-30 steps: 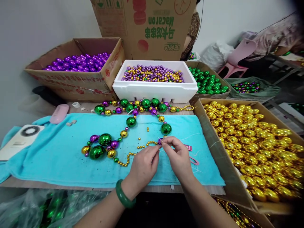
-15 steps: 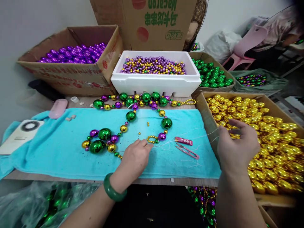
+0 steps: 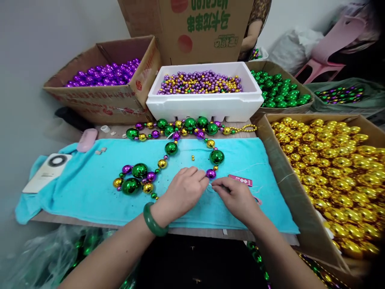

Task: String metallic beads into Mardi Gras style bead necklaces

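Observation:
A string of large and small green, gold and purple beads (image 3: 217,157) curves over the turquoise towel (image 3: 99,204). My left hand (image 3: 185,192), with a green bangle (image 3: 154,220) at its wrist, is closed beside the purple bead at the strand's end. Its fingertips pinch thin white thread; the small gold-bead loop there is hidden. Close by on the right, my right hand (image 3: 236,198) pinches the same thread between thumb and forefinger. Behind it lies a red packet (image 3: 240,180). Only a pink handle bit of the thread snips (image 3: 258,200) shows.
A white foam box (image 3: 204,106) of small beads stands at the back. Cartons hold purple beads (image 3: 105,74), green beads (image 3: 278,90) and gold beads (image 3: 333,160). At left are a phone-like white box (image 3: 46,174) and a pink case (image 3: 87,140). A person's arm (image 3: 252,36) shows behind.
My right hand has come left from beside the gold beads to the thread by my left hand. It now covers most of the snips. The view has shifted slightly.

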`<state>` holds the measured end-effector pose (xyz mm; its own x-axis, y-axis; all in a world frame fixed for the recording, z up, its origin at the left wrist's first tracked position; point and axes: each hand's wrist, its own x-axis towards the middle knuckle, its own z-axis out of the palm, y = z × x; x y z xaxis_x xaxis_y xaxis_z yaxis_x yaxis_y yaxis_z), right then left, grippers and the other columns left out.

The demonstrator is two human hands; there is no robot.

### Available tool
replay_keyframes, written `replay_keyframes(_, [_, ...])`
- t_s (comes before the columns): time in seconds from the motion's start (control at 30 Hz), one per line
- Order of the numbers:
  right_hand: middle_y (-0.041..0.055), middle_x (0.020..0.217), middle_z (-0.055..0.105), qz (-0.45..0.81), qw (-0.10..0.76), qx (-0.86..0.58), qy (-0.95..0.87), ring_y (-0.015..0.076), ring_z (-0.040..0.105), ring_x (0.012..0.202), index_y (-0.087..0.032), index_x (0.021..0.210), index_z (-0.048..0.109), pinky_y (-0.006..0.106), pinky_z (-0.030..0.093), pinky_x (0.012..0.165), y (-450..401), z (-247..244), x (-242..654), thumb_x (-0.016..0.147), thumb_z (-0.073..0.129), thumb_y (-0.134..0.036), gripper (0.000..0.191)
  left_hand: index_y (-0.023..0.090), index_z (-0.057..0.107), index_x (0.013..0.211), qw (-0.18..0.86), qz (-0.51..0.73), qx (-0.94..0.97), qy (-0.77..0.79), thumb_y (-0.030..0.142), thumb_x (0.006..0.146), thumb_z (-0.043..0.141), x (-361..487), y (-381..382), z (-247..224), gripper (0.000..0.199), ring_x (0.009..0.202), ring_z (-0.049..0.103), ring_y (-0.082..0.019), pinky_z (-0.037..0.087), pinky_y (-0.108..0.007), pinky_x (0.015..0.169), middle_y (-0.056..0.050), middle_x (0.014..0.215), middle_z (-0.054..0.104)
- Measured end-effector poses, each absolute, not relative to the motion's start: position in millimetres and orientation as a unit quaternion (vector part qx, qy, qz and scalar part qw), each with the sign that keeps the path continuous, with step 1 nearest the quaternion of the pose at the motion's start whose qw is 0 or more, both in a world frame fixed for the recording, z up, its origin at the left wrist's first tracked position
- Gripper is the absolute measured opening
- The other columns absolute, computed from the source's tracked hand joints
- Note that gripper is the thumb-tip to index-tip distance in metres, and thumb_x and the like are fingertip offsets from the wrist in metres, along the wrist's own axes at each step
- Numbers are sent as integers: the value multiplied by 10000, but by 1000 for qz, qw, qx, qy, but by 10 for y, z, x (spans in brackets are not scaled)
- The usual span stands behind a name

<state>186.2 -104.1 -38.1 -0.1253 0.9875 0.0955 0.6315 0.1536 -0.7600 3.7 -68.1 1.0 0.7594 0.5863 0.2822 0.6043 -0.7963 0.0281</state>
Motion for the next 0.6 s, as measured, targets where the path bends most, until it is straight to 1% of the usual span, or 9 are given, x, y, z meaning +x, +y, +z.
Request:
replay_keyframes(0.07, [37, 757, 696, 290, 321, -624, -651, 181, 630, 693, -191, 797, 672, 293, 466, 648, -1001, -418, 1958, 801, 504, -243, 176, 169, 606, 1050, 35, -256, -897, -360, 195, 870, 483, -4, -470, 14, 219, 993, 517, -216, 454, -364, 841, -96, 1065, 586])
replay_keyframes(0.1, [39, 726, 684, 294, 332, -647, -621, 178, 615, 664, -183, 787, 668, 294, 459, 628, -987, -447, 2006, 796, 506, -271, 185, 163, 595, 1087, 26, -308, -860, -407, 212, 874, 482, -27, -349, -6, 246, 1019, 511, -216, 448, -368, 863, -108, 1096, 571])
replay_keyframes(0.13, [40, 697, 669, 300, 347, -668, -586, 173, 598, 634, -176, 776, 664, 294, 453, 607, -977, -480, 2051, 787, 514, -303, 197, 146, 596, 1089, 6, -340, -816, -467, 229, 875, 482, -46, -225, -43, 256, 989, 525, -209, 455, -362, 851, -114, 1067, 573])
replay_keyframes(0.17, [41, 679, 656, 310, 365, -684, -550, 166, 579, 609, -170, 768, 660, 292, 448, 588, -971, -512, 2091, 773, 528, -332, 210, 130, 603, 1074, -28, -340, -780, -524, 240, 874, 483, -56, -107, -99, 258, 925, 546, -196, 467, -350, 817, -114, 1020, 582])
replay_keyframes(0.23, [42, 681, 635, 348, 403, -693, -485, 147, 539, 579, -160, 758, 649, 282, 442, 552, -971, -560, 2150, 740, 565, -376, 232, 121, 637, 1001, -107, -259, -763, -583, 250, 853, 510, -40, 87, -259, 233, 834, 567, -192, 466, -355, 790, -104, 933, 601])
replay_keyframes(0.3, [37, 681, 612, 390, 432, -685, -437, 128, 498, 559, -156, 750, 638, 265, 432, 514, -979, -576, 2172, 713, 599, -400, 250, 120, 643, 1001, -161, -165, -774, -590, 271, 825, 545, 24, 209, -444, 252, 844, 572, -210, 449, -374, 813, -114, 934, 603])
replay_keyframes(0.37, [26, 657, 587, 415, 451, -678, -407, 115, 464, 542, -153, 751, 635, 248, 414, 483, -991, -572, 2168, 697, 622, -413, 266, 115, 633, 1021, -188, -112, -775, -593, 287, 797, 574, 108, 271, -605, 288, 881, 570, -233, 432, -389, 832, -132, 966, 594])
replay_keyframes(0.47, [26, 653, 586, 419, 462, -676, -392, 113, 458, 544, -149, 759, 644, 239, 393, 475, -1014, -585, 2148, 692, 634, -421, 280, 115, 641, 962, -211, -96, -766, -600, 241, 766, 592, 202, 309, -751, 239, 912, 567, -254, 419, -402, 839, -144, 981, 592])
replay_keyframes(0.6, [57, 748, 640, 415, 463, -672, -401, 121, 482, 575, -146, 787, 661, 246, 390, 495, -1048, -669, 2128, 704, 634, -418, 285, 137, 657, 832, -242, -114, -753, -601, 135, 736, 575, 223, 322, -792, 126, 918, 563, -247, 418, -399, 837, -127, 931, 622])
